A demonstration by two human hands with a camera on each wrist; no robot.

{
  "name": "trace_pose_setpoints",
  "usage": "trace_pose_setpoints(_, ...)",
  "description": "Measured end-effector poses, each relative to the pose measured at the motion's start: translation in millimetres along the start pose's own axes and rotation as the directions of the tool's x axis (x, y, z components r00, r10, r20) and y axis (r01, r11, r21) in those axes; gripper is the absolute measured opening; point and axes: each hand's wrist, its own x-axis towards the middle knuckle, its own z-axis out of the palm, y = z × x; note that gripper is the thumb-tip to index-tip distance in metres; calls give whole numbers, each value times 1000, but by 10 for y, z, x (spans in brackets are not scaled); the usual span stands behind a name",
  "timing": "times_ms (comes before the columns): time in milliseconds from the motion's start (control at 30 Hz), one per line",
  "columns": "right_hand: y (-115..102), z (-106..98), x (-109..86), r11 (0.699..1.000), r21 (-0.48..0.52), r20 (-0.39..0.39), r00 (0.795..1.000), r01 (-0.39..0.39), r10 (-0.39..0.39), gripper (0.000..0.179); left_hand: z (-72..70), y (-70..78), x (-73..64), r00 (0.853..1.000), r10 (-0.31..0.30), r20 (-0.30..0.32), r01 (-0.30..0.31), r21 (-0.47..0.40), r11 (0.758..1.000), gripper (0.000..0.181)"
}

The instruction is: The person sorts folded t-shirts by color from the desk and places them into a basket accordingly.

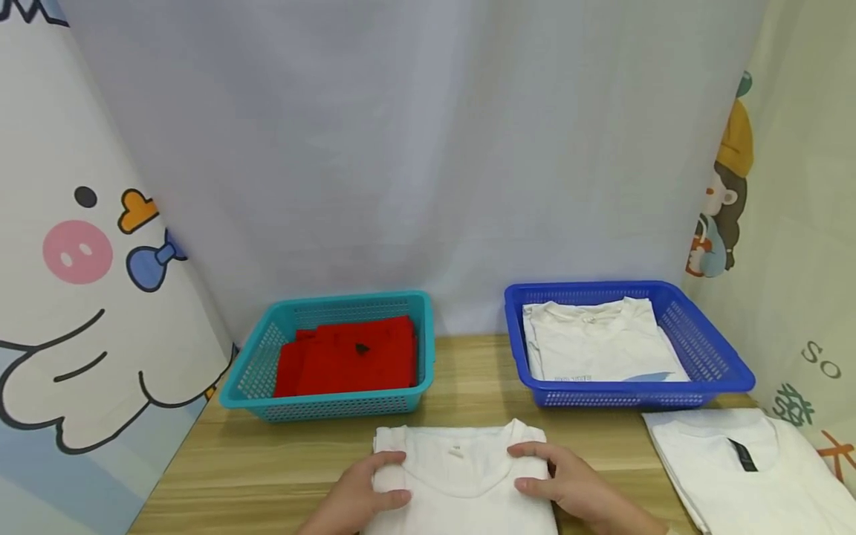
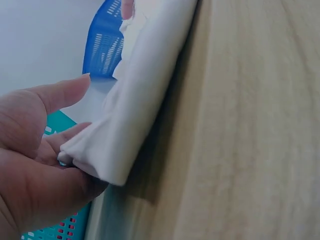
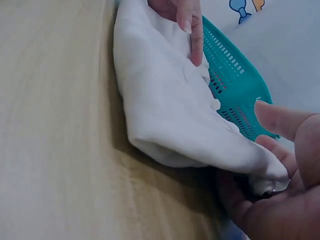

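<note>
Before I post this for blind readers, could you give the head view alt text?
A left hand and right hand hold a folded white shirt on a wood-grain table. Behind, a teal basket holds red clothing, a blue basket white clothing.

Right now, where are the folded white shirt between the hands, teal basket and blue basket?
Folded white shirt (image 1: 463, 513), head view: front, below neckline.
Teal basket (image 1: 328, 408), head view: front wall.
Blue basket (image 1: 615, 398), head view: front wall.

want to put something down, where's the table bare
Bare table shows between the teal basket and blue basket, and left of the left hand. A smaller patch lies between the right hand and the folded shirt at far right. Front centre is crowded: both hands hold a white shirt there.
</note>
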Motion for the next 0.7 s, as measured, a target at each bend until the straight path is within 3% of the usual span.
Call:
trace_pose_setpoints(100, 29, 56, -6, 996, 90, 33, 999, 16, -19, 48, 1, -34, 9, 1000, -10, 23, 10, -12, 1000, 57)
trace_pose_setpoints(200, 73, 104, -2, 990, 136, 24, 999, 28, -31, 50, 3, -94, 30, 1000, 25, 14, -25, -12, 1000, 55)
trace_pose_setpoints(433, 140, 108, -9, 996, 40, -27, 997, 79, -78, 52, -19, -221, 44, 992, 120, -31, -121, -22, 992, 52)
trace_pose_setpoints(500, 127, 92, -36, 995, 15, -42, 995, 95, -95, 51, -37, -218, 38, 991, 131, -38, -132, -49, 990, 52)
trace_pose_setpoints(700, 38, 20, -117, 981, 137, -52, 990, 138, -132, 52, -107, -96, -42, 984, 176, -33, -179, -160, 971, 53)
